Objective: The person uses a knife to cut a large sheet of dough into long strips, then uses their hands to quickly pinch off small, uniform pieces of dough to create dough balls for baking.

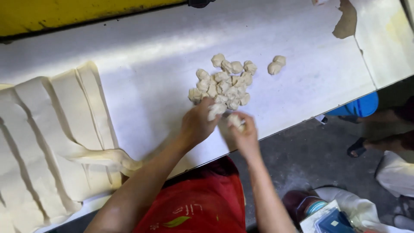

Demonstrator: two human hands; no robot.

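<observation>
We see long cut dough strips at left on the white surface, a yellow wall beyond, grey floor, a blue object, a sandalled foot nearby.

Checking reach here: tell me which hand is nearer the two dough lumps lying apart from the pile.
Right. The right hand is below and left of the two dough lumps; the left hand sits farther left, at the pile's near edge.

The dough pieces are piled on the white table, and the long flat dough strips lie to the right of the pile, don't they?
Not quite. The head view shows the dough pieces piled on the white table, but the long flat dough strips lie to the left of the pile, not the right.
</observation>
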